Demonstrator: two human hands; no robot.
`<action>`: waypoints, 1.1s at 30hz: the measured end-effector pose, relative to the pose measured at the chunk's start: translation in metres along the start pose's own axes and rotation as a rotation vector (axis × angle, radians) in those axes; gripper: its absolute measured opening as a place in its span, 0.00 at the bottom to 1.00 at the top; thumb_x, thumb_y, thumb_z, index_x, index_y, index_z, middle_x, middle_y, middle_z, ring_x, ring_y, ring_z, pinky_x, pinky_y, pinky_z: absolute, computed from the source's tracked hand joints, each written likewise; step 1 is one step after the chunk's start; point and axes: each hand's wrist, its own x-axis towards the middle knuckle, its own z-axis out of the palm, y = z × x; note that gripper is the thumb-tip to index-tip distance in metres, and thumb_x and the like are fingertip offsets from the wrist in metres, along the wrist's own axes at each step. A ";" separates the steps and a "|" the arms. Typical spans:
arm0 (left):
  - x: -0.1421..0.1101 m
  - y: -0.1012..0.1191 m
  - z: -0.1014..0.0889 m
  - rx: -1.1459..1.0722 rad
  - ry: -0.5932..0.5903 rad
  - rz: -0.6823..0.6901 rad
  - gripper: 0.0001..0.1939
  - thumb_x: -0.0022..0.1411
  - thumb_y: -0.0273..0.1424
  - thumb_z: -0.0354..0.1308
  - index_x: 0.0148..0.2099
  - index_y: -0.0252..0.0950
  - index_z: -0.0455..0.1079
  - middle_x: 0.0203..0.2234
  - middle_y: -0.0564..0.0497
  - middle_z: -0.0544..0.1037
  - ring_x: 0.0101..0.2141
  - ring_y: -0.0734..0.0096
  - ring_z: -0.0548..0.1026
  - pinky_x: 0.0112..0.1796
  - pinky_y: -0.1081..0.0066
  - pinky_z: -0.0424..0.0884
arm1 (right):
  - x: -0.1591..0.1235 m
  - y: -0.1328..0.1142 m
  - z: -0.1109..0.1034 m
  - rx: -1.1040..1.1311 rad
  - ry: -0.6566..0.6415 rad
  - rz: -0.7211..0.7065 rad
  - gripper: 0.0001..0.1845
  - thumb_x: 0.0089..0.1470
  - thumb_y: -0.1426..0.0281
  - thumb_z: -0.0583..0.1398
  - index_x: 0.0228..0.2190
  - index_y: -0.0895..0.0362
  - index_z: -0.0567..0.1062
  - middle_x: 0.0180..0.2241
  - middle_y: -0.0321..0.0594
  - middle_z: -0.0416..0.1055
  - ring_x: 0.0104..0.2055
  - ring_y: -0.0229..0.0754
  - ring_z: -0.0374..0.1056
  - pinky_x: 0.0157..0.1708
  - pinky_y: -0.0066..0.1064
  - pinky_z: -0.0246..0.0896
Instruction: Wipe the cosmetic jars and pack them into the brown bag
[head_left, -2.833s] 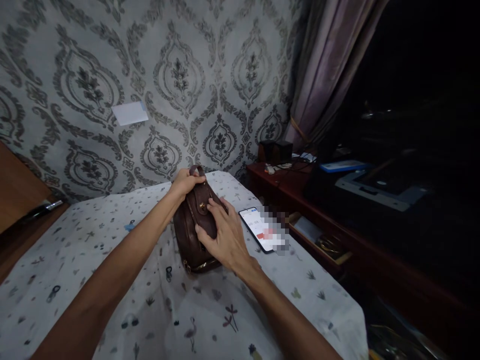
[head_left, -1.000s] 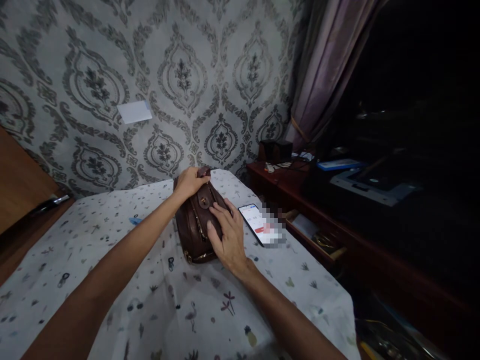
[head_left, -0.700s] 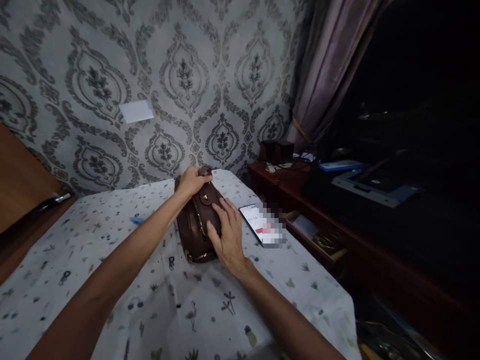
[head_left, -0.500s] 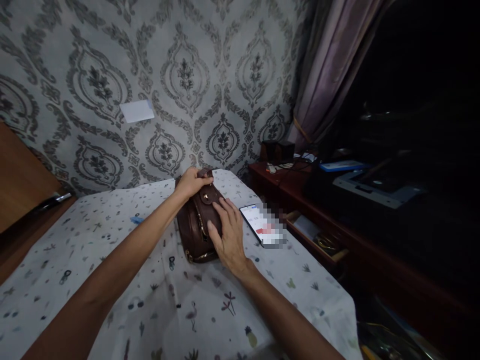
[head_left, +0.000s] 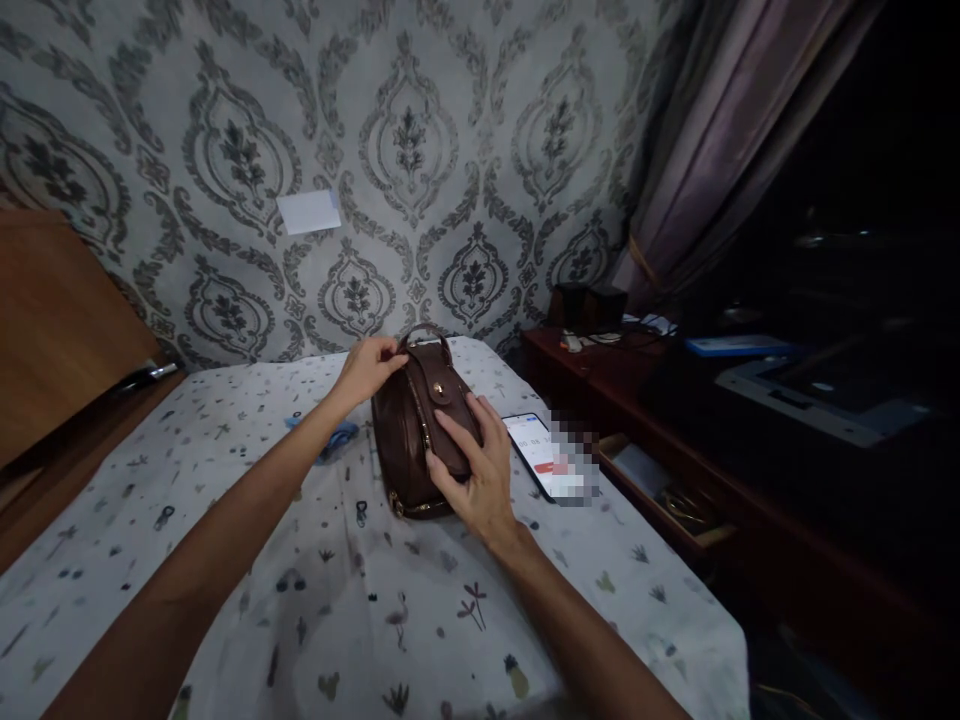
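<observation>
A small dark brown leather bag stands upright on a white patterned tablecloth. My left hand pinches the top of the bag near its zipper, just below the looped handle. My right hand presses against the bag's right side with its fingers wrapped over the front flap. A smartphone with a lit screen lies on the cloth just right of the bag.
A dark red wooden desk with an open drawer and dark equipment stands to the right. A patterned wall with a white card is behind. A wooden headboard is at left. A small blue item lies behind my left forearm.
The view shifted, so everything sits a little further right. My left hand slid from the bag's handle to the zipper area, and the handle now stands free above it.
</observation>
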 end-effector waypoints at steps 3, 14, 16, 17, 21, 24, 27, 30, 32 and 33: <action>-0.001 -0.002 0.004 -0.014 0.037 -0.031 0.15 0.54 0.34 0.60 0.22 0.37 0.59 0.17 0.59 0.57 0.24 0.73 0.57 0.28 0.71 0.51 | 0.001 -0.001 0.001 0.004 0.021 -0.026 0.24 0.57 0.67 0.62 0.55 0.47 0.74 0.65 0.46 0.60 0.68 0.59 0.56 0.63 0.62 0.57; -0.017 0.012 0.001 -0.063 -0.035 -0.022 0.16 0.55 0.34 0.59 0.22 0.38 0.57 0.18 0.58 0.57 0.23 0.74 0.57 0.28 0.71 0.52 | 0.001 -0.003 0.004 -0.015 0.041 -0.021 0.22 0.55 0.69 0.62 0.52 0.48 0.75 0.62 0.47 0.63 0.66 0.61 0.59 0.62 0.62 0.59; -0.020 0.014 -0.002 -0.037 -0.065 -0.008 0.15 0.56 0.34 0.59 0.23 0.37 0.57 0.18 0.58 0.57 0.24 0.74 0.58 0.28 0.71 0.53 | 0.001 -0.004 0.003 -0.011 0.040 -0.012 0.21 0.56 0.68 0.61 0.52 0.48 0.74 0.62 0.47 0.63 0.66 0.61 0.59 0.63 0.61 0.58; -0.021 0.015 -0.002 -0.023 -0.078 -0.004 0.15 0.57 0.34 0.58 0.23 0.37 0.57 0.19 0.58 0.58 0.24 0.74 0.59 0.29 0.71 0.54 | 0.001 -0.005 0.001 0.001 0.029 -0.006 0.22 0.57 0.66 0.61 0.54 0.47 0.74 0.63 0.47 0.62 0.66 0.62 0.58 0.63 0.60 0.58; -0.035 0.021 0.003 0.059 0.019 0.035 0.07 0.60 0.33 0.58 0.32 0.37 0.64 0.26 0.55 0.67 0.31 0.68 0.67 0.35 0.68 0.64 | 0.003 -0.003 -0.006 0.184 0.010 0.125 0.25 0.63 0.61 0.56 0.60 0.51 0.67 0.63 0.51 0.62 0.67 0.57 0.59 0.64 0.58 0.57; -0.055 0.034 0.013 0.266 0.265 0.244 0.12 0.62 0.31 0.60 0.47 0.37 0.66 0.41 0.47 0.73 0.44 0.59 0.71 0.48 0.61 0.67 | 0.005 0.004 -0.008 0.328 0.106 0.350 0.21 0.68 0.62 0.49 0.58 0.54 0.68 0.59 0.51 0.68 0.63 0.50 0.64 0.63 0.53 0.59; -0.074 0.049 0.024 0.398 0.140 0.492 0.09 0.68 0.34 0.56 0.49 0.37 0.69 0.43 0.45 0.75 0.48 0.57 0.71 0.51 0.58 0.68 | 0.007 0.012 -0.004 0.393 0.168 0.511 0.20 0.67 0.60 0.51 0.54 0.55 0.70 0.54 0.50 0.73 0.58 0.48 0.69 0.60 0.49 0.64; -0.086 0.053 0.033 0.445 -0.086 0.666 0.14 0.70 0.37 0.54 0.54 0.39 0.72 0.50 0.42 0.76 0.54 0.54 0.71 0.56 0.53 0.67 | 0.008 0.018 0.000 0.453 0.153 0.567 0.19 0.64 0.60 0.55 0.51 0.55 0.72 0.52 0.48 0.75 0.55 0.48 0.70 0.58 0.46 0.65; -0.090 0.050 0.036 0.463 -0.137 0.695 0.16 0.71 0.36 0.54 0.56 0.40 0.73 0.53 0.42 0.76 0.59 0.52 0.69 0.60 0.48 0.63 | 0.008 0.021 0.002 0.484 0.131 0.578 0.18 0.63 0.60 0.56 0.50 0.55 0.73 0.51 0.47 0.76 0.54 0.47 0.71 0.57 0.46 0.66; -0.091 0.047 0.036 0.470 -0.145 0.689 0.16 0.71 0.35 0.53 0.56 0.41 0.74 0.54 0.42 0.77 0.61 0.51 0.68 0.62 0.46 0.61 | 0.008 0.022 0.002 0.489 0.125 0.578 0.17 0.63 0.60 0.56 0.49 0.55 0.74 0.50 0.46 0.77 0.53 0.47 0.71 0.57 0.46 0.66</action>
